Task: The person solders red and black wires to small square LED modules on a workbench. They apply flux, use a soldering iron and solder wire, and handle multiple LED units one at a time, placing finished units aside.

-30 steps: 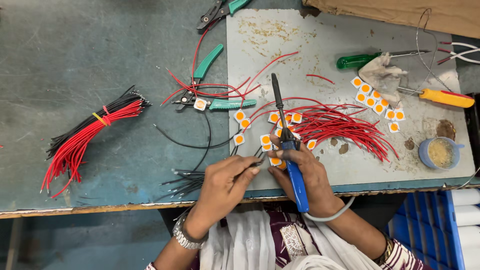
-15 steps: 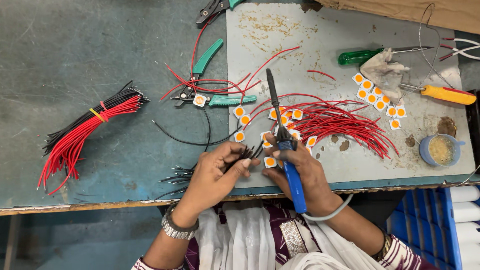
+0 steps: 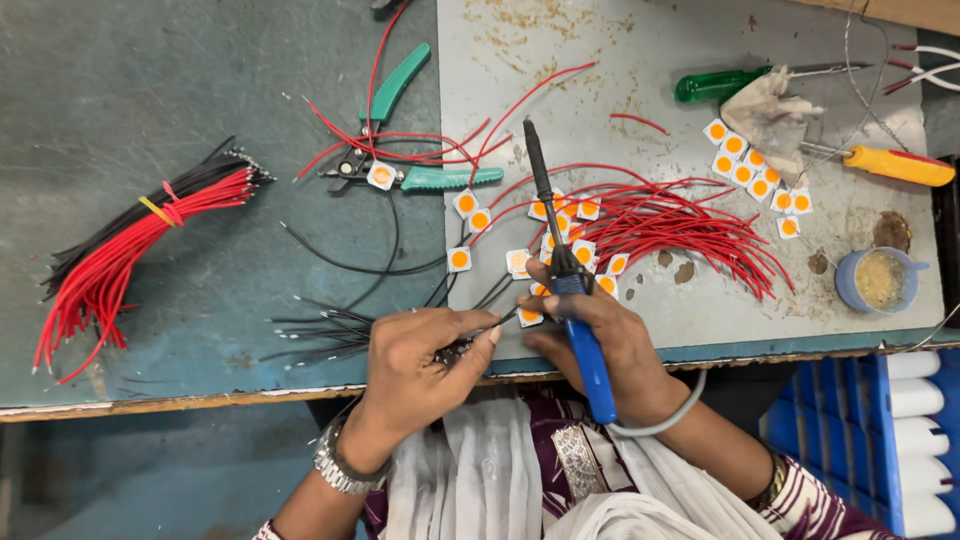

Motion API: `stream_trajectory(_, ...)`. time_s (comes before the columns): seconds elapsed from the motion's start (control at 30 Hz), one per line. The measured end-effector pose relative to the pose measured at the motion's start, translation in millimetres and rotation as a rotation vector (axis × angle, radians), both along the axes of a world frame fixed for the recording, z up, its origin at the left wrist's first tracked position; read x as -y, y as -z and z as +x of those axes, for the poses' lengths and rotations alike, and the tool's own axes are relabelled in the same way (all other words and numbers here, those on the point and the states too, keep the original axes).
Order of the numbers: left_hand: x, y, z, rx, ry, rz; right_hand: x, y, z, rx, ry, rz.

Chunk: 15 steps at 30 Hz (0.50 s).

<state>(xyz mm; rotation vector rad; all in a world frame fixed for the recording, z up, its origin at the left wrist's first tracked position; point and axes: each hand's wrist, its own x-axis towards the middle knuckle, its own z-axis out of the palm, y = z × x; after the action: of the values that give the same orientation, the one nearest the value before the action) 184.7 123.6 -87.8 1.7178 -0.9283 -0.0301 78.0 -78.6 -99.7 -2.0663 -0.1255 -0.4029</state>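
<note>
At the bench's near edge | left hand (image 3: 420, 365) closed, pinching black wire (image 3: 470, 340) | right hand (image 3: 600, 345) gripping blue soldering iron (image 3: 570, 290), long axis pointing away | LED chip (image 3: 530, 316) between hands, touching right fingertips | red wires (image 3: 690, 230) beyond.

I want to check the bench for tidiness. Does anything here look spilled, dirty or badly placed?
Yes. Brown flecks and stains dirty the grey mat, and dark blobs lie beside the loose red wires. The soldering iron in the right hand lies across the small square chips. A crumpled rag covers the green screwdriver.
</note>
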Motion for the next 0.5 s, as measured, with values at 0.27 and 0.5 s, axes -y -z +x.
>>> stream_trajectory(0.27,-5.2,7.5,-1.4,0.008,0.053,0.057,2.8,-4.9,13.2,0.069,-0.012,-0.12)
stream_trajectory(0.5,-5.3,7.4,0.4,0.109,0.064,0.143,-3.4,0.1,11.3,0.047,0.024,-0.071)
